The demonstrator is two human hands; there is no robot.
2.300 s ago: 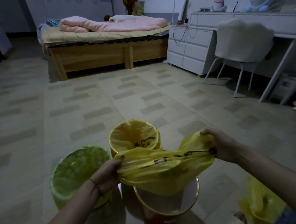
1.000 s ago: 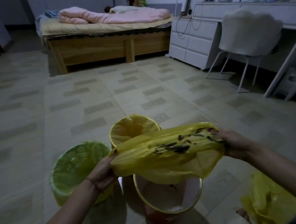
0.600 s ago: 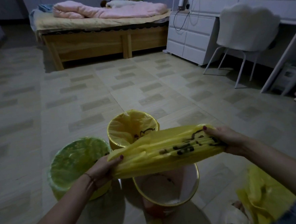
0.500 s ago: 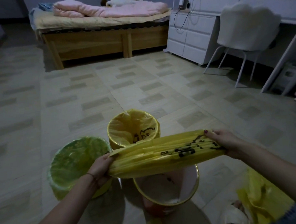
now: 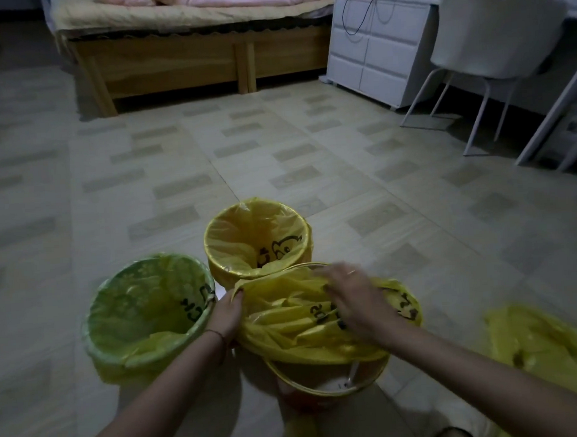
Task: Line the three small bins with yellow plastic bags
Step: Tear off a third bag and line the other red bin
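Note:
Three small bins stand on the floor in front of me. The green bin (image 5: pixel 97 337) on the left and the yellow bin (image 5: pixel 214 257) behind are each lined with a yellow bag. The near bin (image 5: pixel 330 391) has a gold rim. A yellow bag (image 5: pixel 287 324) with black print lies across its mouth, draped over the far and right rim. My left hand (image 5: pixel 226 316) pinches the bag's left edge. My right hand (image 5: pixel 352 299) presses down into the bag's middle, blurred, fingers spread.
More crumpled yellow bags (image 5: pixel 542 347) lie on the floor at the right. A wooden bed (image 5: pixel 201 60) stands at the back, a white drawer unit (image 5: pixel 370 45) and white chair (image 5: pixel 492 33) at the back right. Tiled floor lies all around.
The bag was stretched in the air between both hands. Now it is lowered onto the near bin, and my right hand has moved left from the bag's end into its middle.

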